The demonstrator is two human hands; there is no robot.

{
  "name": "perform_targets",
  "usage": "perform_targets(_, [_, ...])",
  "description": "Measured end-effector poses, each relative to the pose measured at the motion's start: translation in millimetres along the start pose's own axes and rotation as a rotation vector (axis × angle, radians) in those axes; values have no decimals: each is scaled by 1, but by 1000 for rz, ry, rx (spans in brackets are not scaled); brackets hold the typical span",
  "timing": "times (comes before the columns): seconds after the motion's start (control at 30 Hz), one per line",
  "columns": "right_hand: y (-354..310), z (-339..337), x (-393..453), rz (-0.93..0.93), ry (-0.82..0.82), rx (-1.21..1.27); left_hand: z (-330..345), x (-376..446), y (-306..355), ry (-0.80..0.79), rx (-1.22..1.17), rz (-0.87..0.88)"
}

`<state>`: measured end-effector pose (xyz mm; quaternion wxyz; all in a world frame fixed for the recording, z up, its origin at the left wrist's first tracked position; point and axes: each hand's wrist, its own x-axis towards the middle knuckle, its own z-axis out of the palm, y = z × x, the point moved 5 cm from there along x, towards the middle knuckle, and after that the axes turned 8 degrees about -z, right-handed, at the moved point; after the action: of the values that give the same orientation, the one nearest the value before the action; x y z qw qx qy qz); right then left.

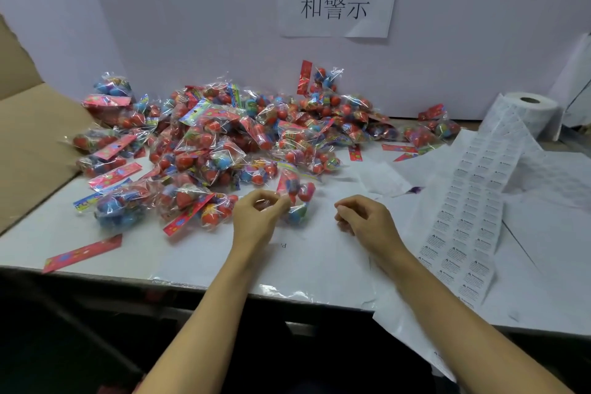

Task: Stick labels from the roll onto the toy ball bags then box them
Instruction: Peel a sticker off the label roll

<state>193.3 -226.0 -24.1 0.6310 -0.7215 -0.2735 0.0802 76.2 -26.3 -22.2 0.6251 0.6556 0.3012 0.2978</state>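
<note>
My left hand point(260, 213) pinches a clear crinkly bag of red and blue balls point(295, 198); my right hand point(361, 217), curled empty, sits nearer the white label strip point(470, 208) on its right.

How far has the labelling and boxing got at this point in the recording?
Early or midway. Done: nothing visibly boxed; the cardboard box interior is out of view. In hand: the left hand pinches a toy ball bag at the pile's front edge; the right hand is curled beside it, any label unclear. Left: a large pile of bags and the unrolled label strip.
</note>
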Motion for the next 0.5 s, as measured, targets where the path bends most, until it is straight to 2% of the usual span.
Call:
perform_targets(0.1, [0, -2, 4, 8, 45, 21, 4, -6, 0, -173, -224, -55])
perform_targets(0.23, [-2, -1, 3, 24, 14, 109, 15, -12, 1, -399, -274, -141])
perform_targets(0.37, [-5, -3, -1, -36, -44, 117, 18, -16, 1, -439, -126, -150])
perform_targets(0.43, [-7, -3, -1, -53, -56, 130, 22, -20, 4, -447, 28, -115])
perform_targets(0.5, [-9, -2, -2, -63, -75, 128, 26, -25, 8, -476, 80, -69])
